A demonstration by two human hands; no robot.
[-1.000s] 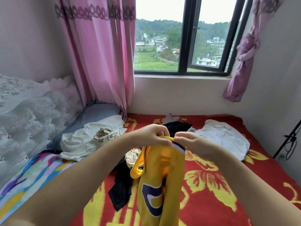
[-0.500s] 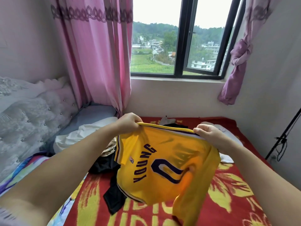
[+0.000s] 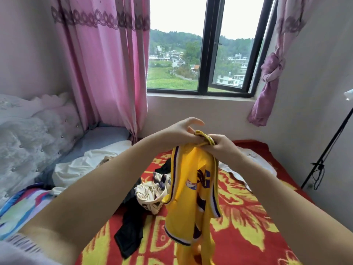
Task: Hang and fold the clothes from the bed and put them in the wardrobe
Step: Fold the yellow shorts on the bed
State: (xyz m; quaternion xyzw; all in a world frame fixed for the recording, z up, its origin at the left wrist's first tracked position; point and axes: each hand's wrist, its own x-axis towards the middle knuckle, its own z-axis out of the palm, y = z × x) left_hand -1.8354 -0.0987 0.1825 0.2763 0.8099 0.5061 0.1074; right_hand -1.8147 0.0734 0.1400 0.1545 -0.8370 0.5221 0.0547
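A yellow basketball jersey [image 3: 193, 192] with purple trim hangs folded lengthwise above the bed [image 3: 248, 217]. My right hand [image 3: 219, 146] grips its top edge. My left hand [image 3: 184, 131] touches the same bunched edge, thumb and fingers partly spread, right beside the other hand. Under the jersey lie a crumpled cream patterned garment [image 3: 150, 194] and a black garment [image 3: 131, 226]. A white garment [image 3: 246, 163] lies on the bed behind my right forearm, partly hidden.
A red and yellow floral blanket covers the bed. White sheets [image 3: 84, 167] and a tufted headboard [image 3: 28, 134] are at the left. Pink curtain [image 3: 107, 73], window [image 3: 202, 60] ahead. A black stand [image 3: 324, 155] leans by the right wall.
The jersey was spread wide between both hands half a second ago. Now my hands have come together, doubling it into a narrow hanging strip.
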